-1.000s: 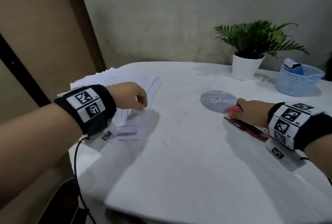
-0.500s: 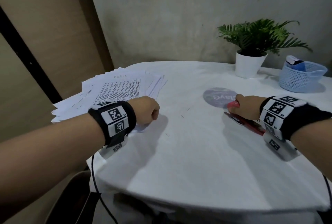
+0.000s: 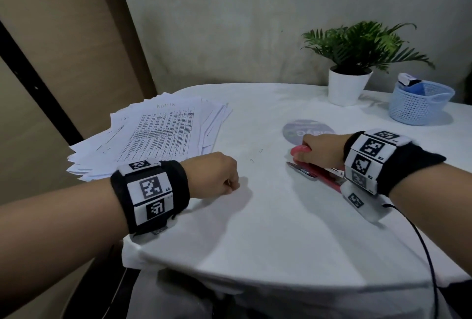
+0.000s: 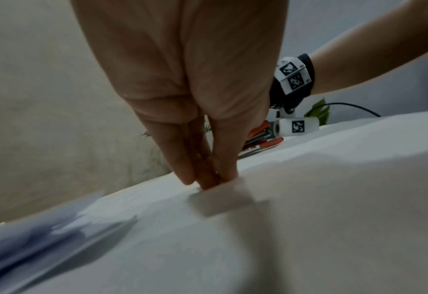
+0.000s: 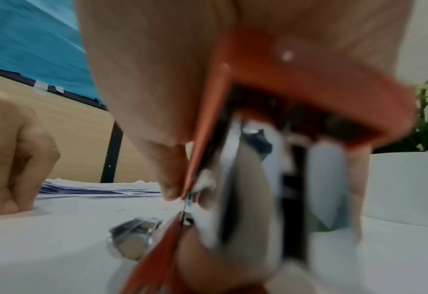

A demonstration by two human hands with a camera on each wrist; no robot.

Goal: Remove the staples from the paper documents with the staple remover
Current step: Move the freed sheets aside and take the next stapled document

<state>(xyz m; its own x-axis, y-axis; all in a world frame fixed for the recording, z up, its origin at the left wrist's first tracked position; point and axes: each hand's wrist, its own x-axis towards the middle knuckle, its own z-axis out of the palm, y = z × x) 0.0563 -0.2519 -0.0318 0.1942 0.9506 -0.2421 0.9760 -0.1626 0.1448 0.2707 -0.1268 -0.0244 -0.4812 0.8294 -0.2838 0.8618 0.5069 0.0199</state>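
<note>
A loose stack of printed paper documents (image 3: 163, 134) lies at the table's left side. My left hand (image 3: 219, 175) rests on the white cloth just in front of the stack, off the paper, fingers curled into a fist; the left wrist view shows its fingertips (image 4: 208, 177) bunched together on the cloth with nothing visible between them. My right hand (image 3: 319, 150) grips the red staple remover (image 3: 316, 175), which lies on the table at the right. In the right wrist view the staple remover (image 5: 270, 139) fills the frame. Two loose staples (image 3: 256, 156) lie between the hands.
A potted plant (image 3: 350, 86) and a blue mesh basket (image 3: 419, 104) stand at the back right. A round printed disc (image 3: 304, 127) lies just beyond my right hand. The table's rounded near edge (image 3: 255, 275) lies close to my forearms. A wall stands behind.
My left hand has drawn off the paper stack, back and to the right onto the bare cloth. The right hand has stayed on the staple remover.
</note>
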